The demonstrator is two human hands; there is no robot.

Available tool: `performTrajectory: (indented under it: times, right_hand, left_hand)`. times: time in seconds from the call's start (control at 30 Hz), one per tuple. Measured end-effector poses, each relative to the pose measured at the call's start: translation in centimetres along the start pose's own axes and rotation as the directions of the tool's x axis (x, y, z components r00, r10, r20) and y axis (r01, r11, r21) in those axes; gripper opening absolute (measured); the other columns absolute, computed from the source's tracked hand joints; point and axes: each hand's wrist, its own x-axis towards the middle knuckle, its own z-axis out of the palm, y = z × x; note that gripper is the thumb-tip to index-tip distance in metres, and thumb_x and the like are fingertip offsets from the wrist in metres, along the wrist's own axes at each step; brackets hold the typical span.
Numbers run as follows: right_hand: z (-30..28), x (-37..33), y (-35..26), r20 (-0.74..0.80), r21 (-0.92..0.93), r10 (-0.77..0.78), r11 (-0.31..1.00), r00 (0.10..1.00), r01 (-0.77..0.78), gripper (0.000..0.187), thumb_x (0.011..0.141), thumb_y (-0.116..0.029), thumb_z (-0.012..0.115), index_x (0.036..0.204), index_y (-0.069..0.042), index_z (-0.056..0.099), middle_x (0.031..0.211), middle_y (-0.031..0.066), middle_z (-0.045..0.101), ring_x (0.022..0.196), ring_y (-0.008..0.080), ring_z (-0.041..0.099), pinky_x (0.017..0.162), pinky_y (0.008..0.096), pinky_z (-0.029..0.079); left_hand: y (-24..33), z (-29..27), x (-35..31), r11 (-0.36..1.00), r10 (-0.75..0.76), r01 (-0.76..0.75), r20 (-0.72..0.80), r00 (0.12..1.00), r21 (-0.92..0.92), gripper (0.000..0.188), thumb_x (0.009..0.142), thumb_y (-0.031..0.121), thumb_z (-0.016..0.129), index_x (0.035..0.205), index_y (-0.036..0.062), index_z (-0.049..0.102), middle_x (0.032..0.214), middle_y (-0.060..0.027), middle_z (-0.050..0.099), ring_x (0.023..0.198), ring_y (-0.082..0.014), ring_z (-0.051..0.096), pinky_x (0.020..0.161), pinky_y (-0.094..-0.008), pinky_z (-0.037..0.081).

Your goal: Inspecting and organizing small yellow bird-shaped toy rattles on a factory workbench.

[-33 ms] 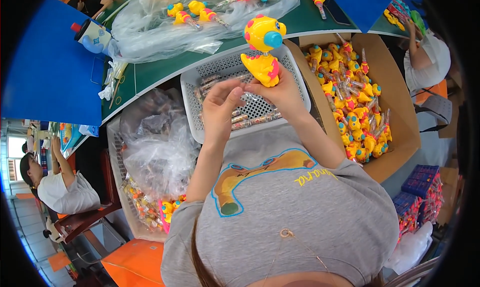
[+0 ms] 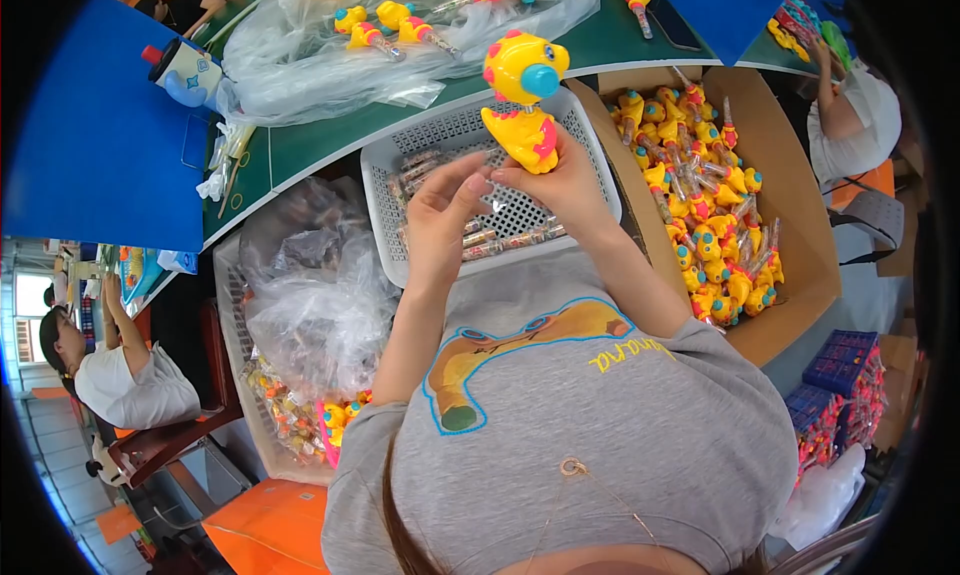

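My right hand (image 2: 570,190) grips a yellow duck-like toy (image 2: 523,140) by its lower body, above the white basket. The toy has a large round head, a turquoise beak and pink spots, with a spring-like neck between head and body. Beside the toy's base, my left hand (image 2: 445,205) is curled, thumb and forefinger close to my right thumb. Something small and clear shows faintly by the left fingertips; I cannot make out what it is. Beneath both hands, the white perforated basket (image 2: 388,237) holds clear tubes with colourful contents (image 2: 515,243).
To the right, a cardboard box (image 2: 790,300) is full of similar toys on tubes. At left stands a crate with clear plastic bags (image 2: 320,320). More toys lie on plastic sheeting (image 2: 290,75) on the green table (image 2: 330,135), near a phone (image 2: 674,25). Other people sit at both sides.
The toy's head has shifted very slightly left and down. My left fingers have moved a little; both hands stay in nearly the same place.
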Motion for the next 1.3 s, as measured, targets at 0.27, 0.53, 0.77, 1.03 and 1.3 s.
performTrajectory:
  times: [0.27, 0.53, 0.77, 1.03, 1.3]
  right_hand:
    - [-1.1, 0.3, -0.4, 0.013, -0.060, 0.045, 0.997, 0.999, -0.044, 0.038, 0.070, -0.007, 0.079, 0.101, -0.005, 0.057, 0.079, -0.0013, 0.062, 0.068, 0.0049, 0.055, 0.059, 0.0201, 0.044]
    - [-1.3, 0.3, -0.9, 0.056, -0.043, 0.122, 0.992, 0.991, -0.120, 0.036, 0.070, -0.006, 0.078, 0.100, -0.004, 0.056, 0.077, -0.0027, 0.060, 0.063, 0.0029, 0.053, 0.054, 0.0184, 0.042]
    - [-1.2, 0.3, -0.7, 0.065, 0.029, 0.141, 0.989, 0.988, -0.143, 0.035, 0.071, -0.004, 0.077, 0.100, -0.004, 0.056, 0.074, -0.0023, 0.059, 0.050, 0.0012, 0.047, 0.042, 0.0168, 0.036]
    - [-1.0, 0.2, -0.7, 0.105, 0.013, 0.155, 0.988, 0.982, -0.157, 0.034, 0.071, -0.006, 0.078, 0.098, -0.006, 0.056, 0.073, -0.0015, 0.059, 0.049, 0.0021, 0.046, 0.041, 0.0176, 0.033]
    - [-0.3, -0.2, -0.8, 0.191, 0.041, 0.171, 0.982, 0.967, -0.182, 0.033, 0.072, -0.006, 0.076, 0.100, -0.005, 0.058, 0.074, -0.0024, 0.059, 0.052, 0.0014, 0.047, 0.043, 0.0170, 0.035]
  left_hand:
    - [-0.5, -0.5, 0.5, 0.999, 0.050, -0.049, 0.056, 0.997, -0.009, 0.015, 0.090, 0.020, 0.061, 0.086, 0.0063, 0.057, 0.080, 0.0003, 0.057, 0.072, -0.0068, 0.047, 0.068, -0.0217, 0.040]
    - [-1.1, -1.3, 1.2, 0.964, 0.045, 0.030, 0.272, 0.961, -0.265, 0.030, 0.099, 0.031, 0.044, 0.085, 0.0066, 0.052, 0.078, 0.0024, 0.048, 0.075, -0.0080, 0.043, 0.075, -0.0274, 0.039]
    - [-0.5, -0.2, 0.5, 0.993, -0.038, 0.041, 0.030, 0.999, -0.111, 0.032, 0.099, 0.025, 0.043, 0.115, -0.0001, 0.056, 0.069, 0.0052, 0.041, 0.060, -0.0040, 0.031, 0.053, -0.0187, 0.030]
    - [-0.6, -0.5, 0.1, 0.998, -0.050, 0.049, 0.039, 0.998, 0.032, 0.022, 0.086, 0.017, 0.067, 0.098, -0.0008, 0.065, 0.061, 0.0104, 0.040, 0.053, -0.0006, 0.030, 0.047, -0.0179, 0.021]
    - [-1.2, -0.9, 0.2, 0.994, 0.094, -0.089, 0.078, 0.993, -0.060, 0.013, 0.084, 0.015, 0.070, 0.084, 0.0026, 0.064, 0.060, 0.0090, 0.045, 0.051, -0.0004, 0.030, 0.046, -0.0187, 0.021]
